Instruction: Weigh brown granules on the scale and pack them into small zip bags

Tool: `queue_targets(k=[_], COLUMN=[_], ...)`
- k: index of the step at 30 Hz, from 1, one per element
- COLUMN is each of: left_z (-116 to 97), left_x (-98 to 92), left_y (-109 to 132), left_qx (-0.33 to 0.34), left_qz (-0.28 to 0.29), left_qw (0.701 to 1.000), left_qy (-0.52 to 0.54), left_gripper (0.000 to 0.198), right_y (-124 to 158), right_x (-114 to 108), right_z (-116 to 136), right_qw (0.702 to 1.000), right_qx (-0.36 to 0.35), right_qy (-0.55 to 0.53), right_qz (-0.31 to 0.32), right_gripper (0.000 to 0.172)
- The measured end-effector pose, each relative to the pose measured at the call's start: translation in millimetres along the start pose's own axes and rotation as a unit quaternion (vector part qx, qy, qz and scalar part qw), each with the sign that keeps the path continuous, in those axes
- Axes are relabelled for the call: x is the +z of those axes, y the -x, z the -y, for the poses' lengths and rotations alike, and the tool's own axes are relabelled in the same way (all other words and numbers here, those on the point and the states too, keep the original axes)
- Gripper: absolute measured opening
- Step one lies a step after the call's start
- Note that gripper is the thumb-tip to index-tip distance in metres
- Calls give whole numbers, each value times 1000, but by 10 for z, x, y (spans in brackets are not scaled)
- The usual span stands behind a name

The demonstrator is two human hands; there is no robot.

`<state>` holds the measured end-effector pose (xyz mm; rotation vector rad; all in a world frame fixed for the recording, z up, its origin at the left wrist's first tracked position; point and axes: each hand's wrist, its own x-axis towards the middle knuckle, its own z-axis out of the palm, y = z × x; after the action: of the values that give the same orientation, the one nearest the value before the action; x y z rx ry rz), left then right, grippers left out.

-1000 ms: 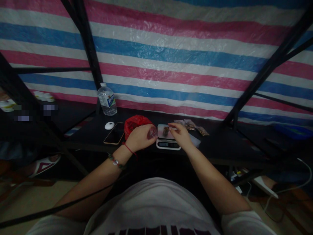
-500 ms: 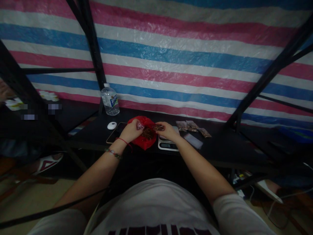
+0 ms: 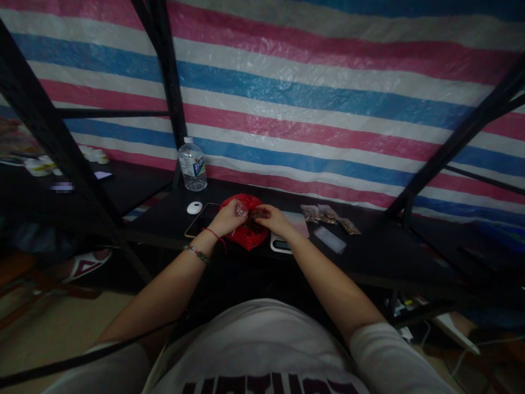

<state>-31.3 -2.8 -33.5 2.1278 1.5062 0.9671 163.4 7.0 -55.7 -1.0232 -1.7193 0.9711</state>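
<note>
My left hand [image 3: 232, 216] is closed on a small clear plastic bag [image 3: 241, 209] at the left side of an open red plastic bag [image 3: 248, 241]. Brown dried pieces lie inside the red bag. My right hand [image 3: 271, 219] pinches a clump of the brown dried pieces [image 3: 259, 214] over the red bag, close to the clear bag's mouth. Under my right wrist sits a white kitchen scale [image 3: 281, 245], partly hidden. Several filled clear packets [image 3: 327, 213] lie to its right, with a stack of flat clear bags [image 3: 330, 239] in front of them.
A phone [image 3: 197, 221] lies left of the red bag, beside a white mouse-like object [image 3: 194, 208]. A large water bottle [image 3: 192, 167] stands behind it by a black metal post [image 3: 172, 82]. Striped plastic sheeting [image 3: 303, 109] hangs behind the table.
My right hand has moved left with its brown pieces, from the scale's edge to over the red bag. My left hand keeps the clear bag. The whole view has shifted slightly.
</note>
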Motion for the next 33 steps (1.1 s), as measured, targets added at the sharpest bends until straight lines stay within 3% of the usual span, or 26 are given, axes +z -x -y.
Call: queue_targets(k=[4, 10, 15, 20, 23, 26, 30, 33], left_z=[-6, -129, -249, -342, -407, -480, -608, -739], left_x=[0, 44, 133, 210, 210, 184, 173, 191], left_y=[1, 44, 141, 231, 270, 301, 340, 390], left_qx=[-2, 16, 39, 74, 92, 118, 162, 199], left_qz=[-16, -7, 27, 57, 67, 67, 46, 29], left_qw=[1000, 1000, 999, 996, 993, 990, 985, 976], left_qy=[1, -4, 2, 10, 24, 25, -18, -79], left_gripper=[36, 53, 66, 64, 61, 56, 48, 42], right_y=[53, 195, 403, 518, 539, 593, 744, 869], right_x=[-157, -570, -862, -951, -969, -984, -902, -726], right_z=[-3, -222, -355, -391, -303, -117, 150, 308], right_qw=[1000, 982, 963, 954, 939, 932, 957, 992], right_qx=[-16, -16, 2, 54, 6, -59, -84, -49], right_qy=[-16, 111, 209, 248, 284, 285, 216, 100], right_qz=[-21, -155, -173, -162, -193, -215, -174, -67], right_gripper=[40, 40, 39, 46, 62, 49, 22, 20])
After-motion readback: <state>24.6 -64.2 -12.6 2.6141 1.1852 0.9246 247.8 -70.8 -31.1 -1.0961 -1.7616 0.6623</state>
